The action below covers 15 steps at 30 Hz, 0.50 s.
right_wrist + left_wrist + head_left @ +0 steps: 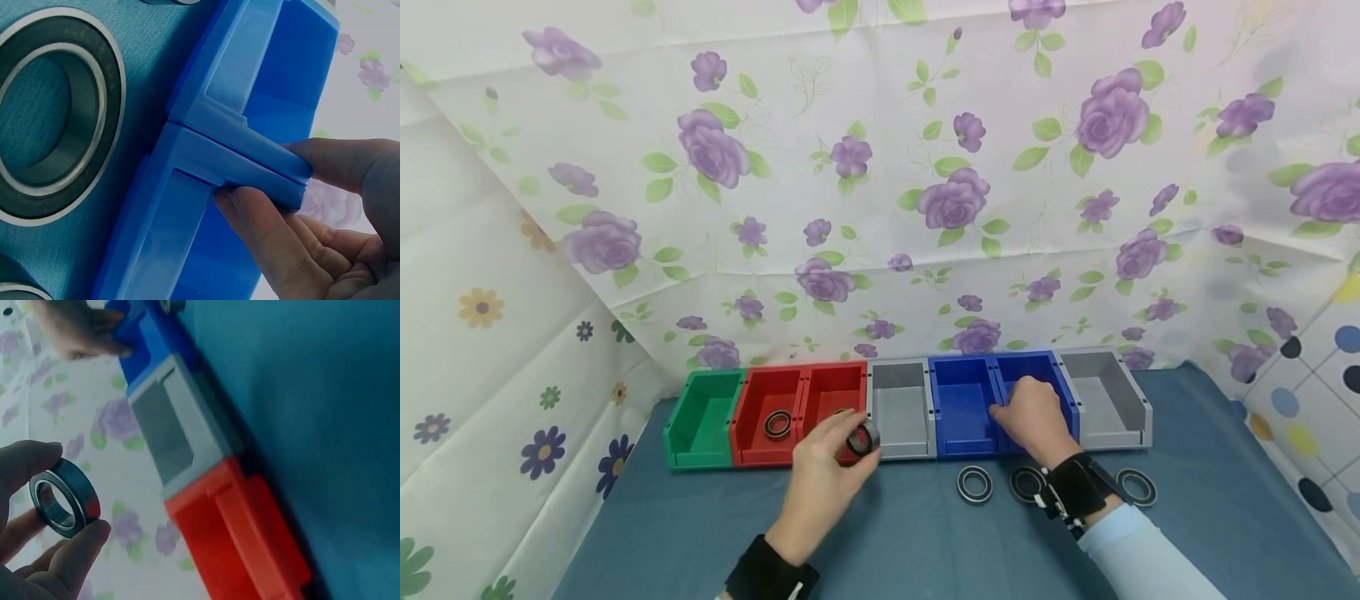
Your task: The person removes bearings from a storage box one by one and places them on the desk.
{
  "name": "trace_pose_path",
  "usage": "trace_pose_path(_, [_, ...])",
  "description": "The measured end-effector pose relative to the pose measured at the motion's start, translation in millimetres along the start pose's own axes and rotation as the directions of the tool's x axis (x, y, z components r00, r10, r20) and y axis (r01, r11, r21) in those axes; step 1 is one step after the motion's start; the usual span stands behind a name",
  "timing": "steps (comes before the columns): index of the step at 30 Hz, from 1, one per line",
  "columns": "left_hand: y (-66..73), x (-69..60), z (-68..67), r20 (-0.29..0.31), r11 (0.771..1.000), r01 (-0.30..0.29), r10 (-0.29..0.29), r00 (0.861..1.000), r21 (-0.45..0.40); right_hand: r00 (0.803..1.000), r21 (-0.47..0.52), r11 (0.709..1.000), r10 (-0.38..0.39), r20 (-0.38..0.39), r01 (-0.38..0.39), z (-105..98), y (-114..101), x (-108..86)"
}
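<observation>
My left hand [823, 477] pinches a ball bearing [87, 487] between thumb and fingertips, in front of the red bins. The bearing is tilted, and its bore shows in the left wrist view. My right hand [1036, 419] grips the adjoining side walls of two blue bins, left [966, 450] and right [156, 250]. In the right wrist view, its thumb is on one side of the paired walls and its fingers on the other. One bearing [767, 426] lies in the left red bin [765, 457]; a second bearing [841, 411] in the right red bin is mostly hidden by my left hand.
A green bin [700, 460] ends the row at left. One grey bin [910, 451] sits between red and blue, another [1131, 438] at the right end. Three bearings, left [961, 486], middle [1015, 483] and right [1152, 492], lie on the blue cloth before the bins. Flowered sheeting [880, 200] hangs behind.
</observation>
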<state>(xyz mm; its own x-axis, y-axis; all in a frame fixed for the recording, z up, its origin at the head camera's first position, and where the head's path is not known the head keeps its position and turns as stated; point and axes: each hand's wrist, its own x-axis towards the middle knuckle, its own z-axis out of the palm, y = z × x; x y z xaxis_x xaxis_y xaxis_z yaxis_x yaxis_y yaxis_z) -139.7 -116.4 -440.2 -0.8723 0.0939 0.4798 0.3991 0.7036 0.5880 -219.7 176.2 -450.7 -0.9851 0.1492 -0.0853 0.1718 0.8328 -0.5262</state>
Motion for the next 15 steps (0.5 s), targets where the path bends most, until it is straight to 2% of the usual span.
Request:
trace_pose_path(3, [4.4,-4.0,7.5,0.074,1.0,-0.022,0.021,0.997,0.01,1.0,0.001,1.0,0.003,0.001,-0.003,0,-1,-0.2])
trace_pose_path(5, [6.6,-5.7,12.0,0.137,0.999,-0.046,0.046,0.989,0.0,1.0,0.002,1.0,0.004,0.0,-0.004,0,-1,-0.5])
trace_pose_path(8, [8.6,-7.7,19.3,0.243,0.997,-0.072,0.071,0.967,-0.004,1.0,0.004,1.0,0.011,0.005,-0.011,-1,-1,-0.6])
trace_pose_path(11, [10.0,-10.1,28.3,0.335,0.997,-0.079,0.074,0.939,0.002,1.0,0.002,1.0,0.012,0.004,-0.012,-1,-1,-0.8])
trace_pose_path(15, [11.1,-13.5,40.7,0.396,0.995,-0.092,0.073,0.915,0.028,1.0,0.002,1.0,0.003,-0.006,-0.003,0,-1,-1.0])
